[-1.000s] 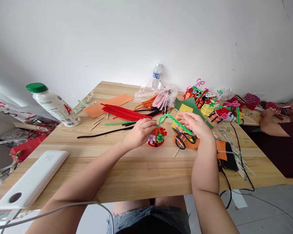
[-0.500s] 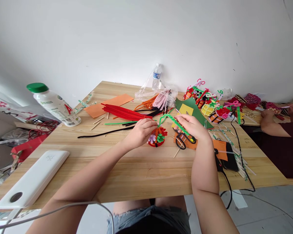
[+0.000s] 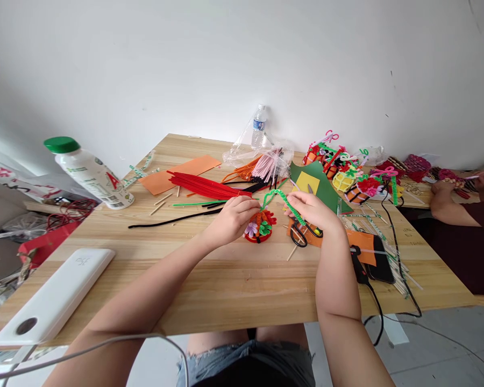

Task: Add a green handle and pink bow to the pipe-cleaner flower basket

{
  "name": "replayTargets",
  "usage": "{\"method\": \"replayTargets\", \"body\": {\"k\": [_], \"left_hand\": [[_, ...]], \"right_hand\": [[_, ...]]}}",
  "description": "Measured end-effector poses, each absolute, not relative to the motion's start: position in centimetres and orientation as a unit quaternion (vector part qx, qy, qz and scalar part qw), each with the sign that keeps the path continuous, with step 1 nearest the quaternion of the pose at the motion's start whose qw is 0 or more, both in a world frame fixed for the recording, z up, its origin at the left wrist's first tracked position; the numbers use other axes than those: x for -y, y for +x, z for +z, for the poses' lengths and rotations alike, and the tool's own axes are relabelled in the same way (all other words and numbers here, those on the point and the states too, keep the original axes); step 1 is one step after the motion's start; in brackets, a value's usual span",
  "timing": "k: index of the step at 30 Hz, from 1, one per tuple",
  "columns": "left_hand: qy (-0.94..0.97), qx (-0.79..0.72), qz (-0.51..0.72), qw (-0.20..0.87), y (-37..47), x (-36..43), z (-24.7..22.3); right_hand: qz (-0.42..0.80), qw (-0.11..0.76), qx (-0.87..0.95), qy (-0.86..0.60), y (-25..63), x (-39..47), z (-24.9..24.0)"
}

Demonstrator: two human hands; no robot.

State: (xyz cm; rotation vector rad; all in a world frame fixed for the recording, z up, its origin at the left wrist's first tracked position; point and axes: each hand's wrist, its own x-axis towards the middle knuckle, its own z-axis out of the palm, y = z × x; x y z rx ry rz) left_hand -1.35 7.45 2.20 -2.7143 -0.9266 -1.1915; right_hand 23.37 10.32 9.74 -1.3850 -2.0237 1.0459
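Note:
A small pipe-cleaner flower basket (image 3: pixel 258 237) with a red rim and orange, purple and green flowers stands on the wooden table. At its upper left edge my left hand (image 3: pixel 240 216) is closed in a pinch, its fingertips partly hidden behind the flowers. A twisted green pipe cleaner (image 3: pixel 280 193) arches up from the basket and over to the right. My right hand (image 3: pixel 311 208) is closed on the free length of it, with the end sticking out below the fingers. Just under that hand lie black-handled scissors (image 3: pixel 299 238), partly covered.
Red pipe cleaners (image 3: pixel 205 184) lie behind my left hand, near a long black one (image 3: pixel 165 221). Finished baskets (image 3: pixel 361 189) crowd the back right. A white bottle (image 3: pixel 92 174) and a power bank (image 3: pixel 54 295) stand left. At far right, a co-worker's arm (image 3: pixel 452 204) rests.
My right hand has shifted slightly left along the green pipe cleaner, whose free end now hangs closer to the basket. My left hand and the basket have stayed put.

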Motion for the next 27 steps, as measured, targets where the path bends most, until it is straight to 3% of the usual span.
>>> {"method": "replayTargets", "body": {"k": [8,27], "left_hand": [[-0.856,0.287,-0.43,0.001,-0.9,-7.4,2.3],[-0.815,0.284,-0.497,-0.09,-0.8,-7.2,2.4]], "right_hand": [[0.338,0.195,0.77,-0.505,22.3,-10.5,9.5],[0.315,0.233,0.757,-0.523,22.7,-11.4,8.8]]}}
